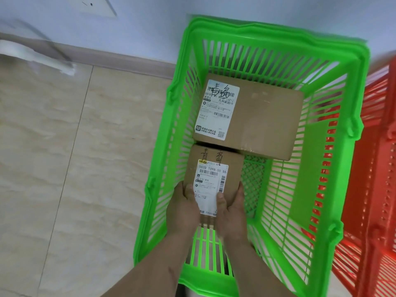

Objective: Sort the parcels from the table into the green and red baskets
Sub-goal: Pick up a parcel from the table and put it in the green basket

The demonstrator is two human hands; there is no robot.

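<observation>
Fingers: both thumbs (189, 190) press the label face of a small parcel (212, 168); left hand (184, 209) and right hand (230, 209) clamp its near end between them.
Small parcel: inside the green basket (285, 46), low against the left wall, apparently being set down, not yet released.
Large parcel (257, 116): already lying in the same basket, its near edge touching the small one.
Red basket (372, 168): just beside the green one; contents hidden.
Progress: one parcel sorted, a second nearly; table out of view, so the remainder cannot be judged.
</observation>
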